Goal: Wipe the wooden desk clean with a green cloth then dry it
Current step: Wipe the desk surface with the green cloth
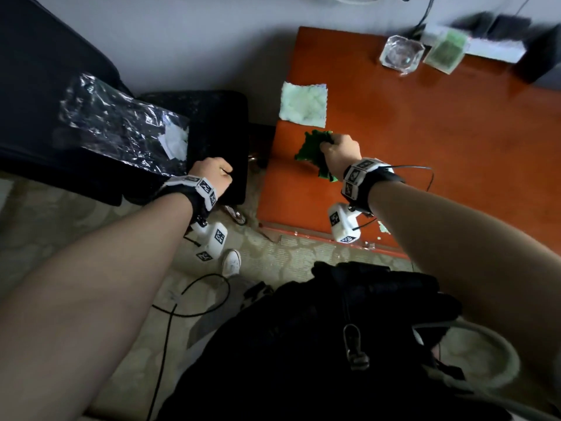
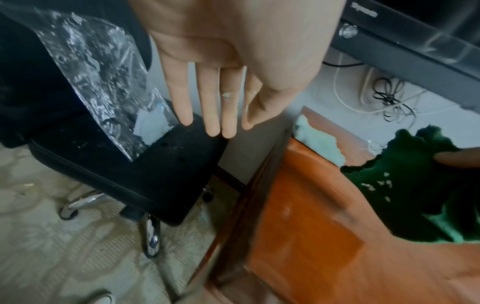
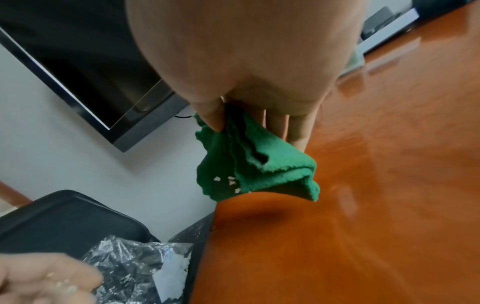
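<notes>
Right hand [image 1: 340, 153] up off the wooden desk [image 1: 425, 153] with the green cloth [image 3: 249, 164] pinched between thumb and fingers, bunched and dangling in soft folds just above the glossy orange-brown surface, near the desk's left edge. It's a deep green, fuzzy cloth, its hems rumpled, and small white crumbs cling to the lower fold. Over to the left hand [image 2: 223, 82]: fingers straight and close together, holding nothing, poised above the gap between the desk and a black chair seat [image 2: 145, 176]; a pale fleck sticks to one finger. A second, pale cloth [image 1: 303, 101] lies flat on the desk by the left edge, just beyond the green one. A crinkled clear plastic bag [image 1: 121, 123] rests on the chair. Writing? The black-and-white square markers on both wristbands carry patterns, no words, and a label on the dark unit in the left wrist view is too blurred to read.
</notes>
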